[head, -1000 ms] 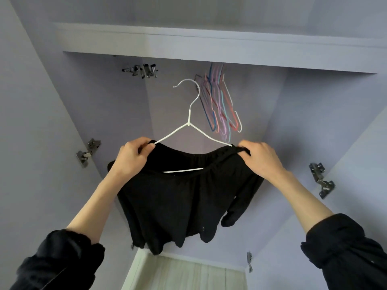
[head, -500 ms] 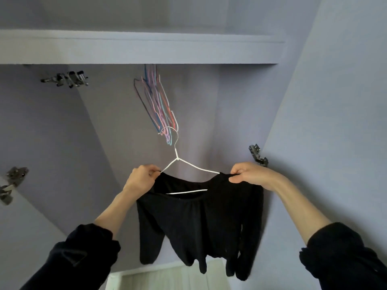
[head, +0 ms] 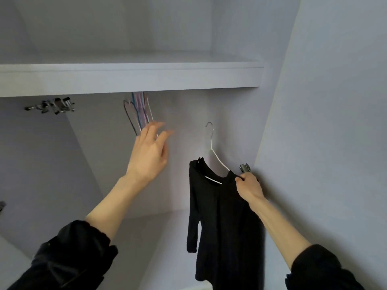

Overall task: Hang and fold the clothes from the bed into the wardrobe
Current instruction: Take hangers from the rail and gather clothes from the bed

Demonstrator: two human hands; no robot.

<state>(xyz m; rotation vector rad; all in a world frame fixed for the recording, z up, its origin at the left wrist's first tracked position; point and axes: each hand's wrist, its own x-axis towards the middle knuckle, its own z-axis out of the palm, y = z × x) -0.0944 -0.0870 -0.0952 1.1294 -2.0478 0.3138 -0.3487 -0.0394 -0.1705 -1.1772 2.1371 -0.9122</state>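
right hand [head: 249, 188] gripping black top [head: 219, 216] beside wardrobe wall [head: 314, 143], left hand [head: 149, 155] spread

Wardrobe shelf [head: 129, 77]: pale, flat board spanning the compartment from the left edge to the right side wall, its visible top bare, with a cluster of thin coloured wire hangers [head: 138, 114] suspended just beneath its front edge.

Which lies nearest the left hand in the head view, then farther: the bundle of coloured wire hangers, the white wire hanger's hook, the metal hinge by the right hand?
1. Bundle of coloured wire hangers, just above the left hand.
2. White wire hanger's hook, to its right.
3. Metal hinge, far right.
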